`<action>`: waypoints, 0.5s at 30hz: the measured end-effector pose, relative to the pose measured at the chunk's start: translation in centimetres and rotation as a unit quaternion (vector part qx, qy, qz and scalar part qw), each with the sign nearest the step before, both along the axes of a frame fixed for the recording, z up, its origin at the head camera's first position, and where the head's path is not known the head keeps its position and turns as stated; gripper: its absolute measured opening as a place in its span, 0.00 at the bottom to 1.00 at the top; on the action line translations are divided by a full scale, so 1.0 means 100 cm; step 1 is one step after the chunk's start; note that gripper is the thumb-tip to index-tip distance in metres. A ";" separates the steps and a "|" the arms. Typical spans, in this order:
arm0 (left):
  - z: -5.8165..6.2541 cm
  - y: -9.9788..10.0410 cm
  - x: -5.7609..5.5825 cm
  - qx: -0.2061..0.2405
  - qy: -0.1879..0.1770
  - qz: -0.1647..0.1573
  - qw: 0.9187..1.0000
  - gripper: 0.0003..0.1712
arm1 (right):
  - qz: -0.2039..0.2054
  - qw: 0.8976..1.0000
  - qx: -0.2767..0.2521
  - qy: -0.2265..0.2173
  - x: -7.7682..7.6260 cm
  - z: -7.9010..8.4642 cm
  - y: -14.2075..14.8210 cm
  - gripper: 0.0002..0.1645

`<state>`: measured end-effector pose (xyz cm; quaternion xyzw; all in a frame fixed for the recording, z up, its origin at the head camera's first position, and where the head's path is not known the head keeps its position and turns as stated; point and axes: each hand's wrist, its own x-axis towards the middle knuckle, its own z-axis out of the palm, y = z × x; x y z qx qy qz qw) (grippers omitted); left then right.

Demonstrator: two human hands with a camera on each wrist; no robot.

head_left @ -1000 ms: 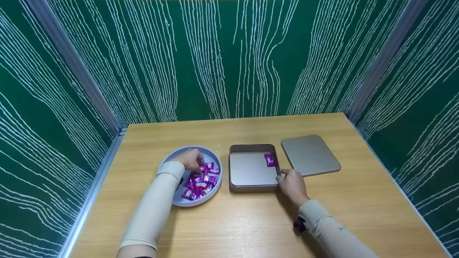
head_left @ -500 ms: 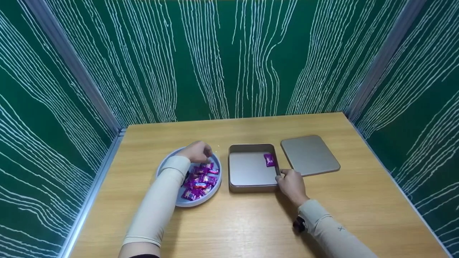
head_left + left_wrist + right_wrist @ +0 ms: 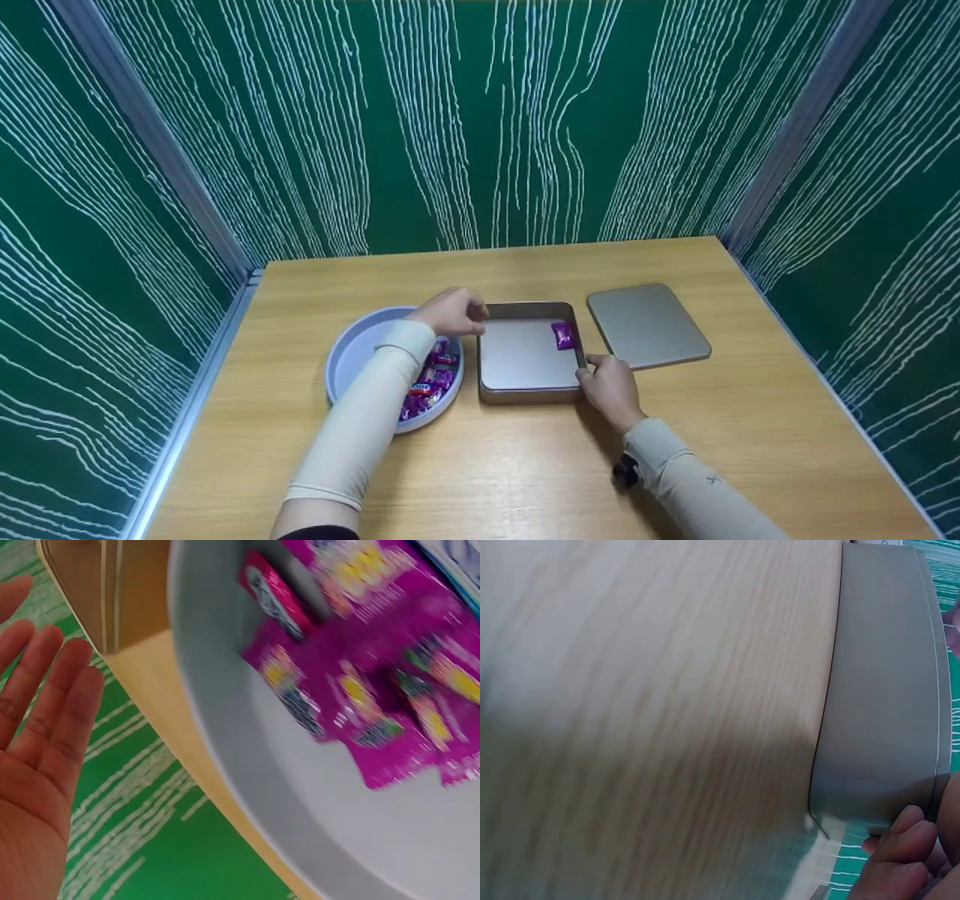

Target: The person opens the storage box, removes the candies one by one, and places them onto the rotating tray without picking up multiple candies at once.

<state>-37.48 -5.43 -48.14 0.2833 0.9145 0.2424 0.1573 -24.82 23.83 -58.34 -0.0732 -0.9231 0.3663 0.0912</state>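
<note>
My left hand [image 3: 454, 312] hovers at the left rim of an open square metal tin [image 3: 525, 396], bent at the fingers. Whether it holds anything is hidden; the left wrist view shows only part of this hand [image 3: 37, 757], with no sweet visible in it. Below the forearm is a round pale bowl [image 3: 346, 360] with several purple-wrapped sweets [image 3: 442, 377], partly covered by the sleeve. One purple sweet [image 3: 562, 335] lies inside the tin against its right wall. My right hand [image 3: 611, 388] grips the tin's right side near the front corner, fingers [image 3: 904, 844] curled at its wall.
A flat metal lid [image 3: 649, 325] lies on the wooden table [image 3: 495, 472], right of the tin and close to the right hand. Green panels [image 3: 517, 150] with white lines stand behind the table and at both sides.
My left hand has lifted out of the sweets and moved right, from over the bowl to the tin's left rim. The right hand and the tin have stayed in place.
</note>
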 end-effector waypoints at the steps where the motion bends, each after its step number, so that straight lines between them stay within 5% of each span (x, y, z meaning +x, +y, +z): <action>1: 0.001 0.004 0.000 0.000 -0.001 -0.001 1.000 0.18 | -0.001 1.000 0.000 0.001 0.000 0.000 0.000 0.22; 15: 0.004 0.054 -0.001 0.014 -0.001 -0.025 1.000 0.19 | -0.001 1.000 0.002 -0.003 0.000 -0.001 0.000 0.21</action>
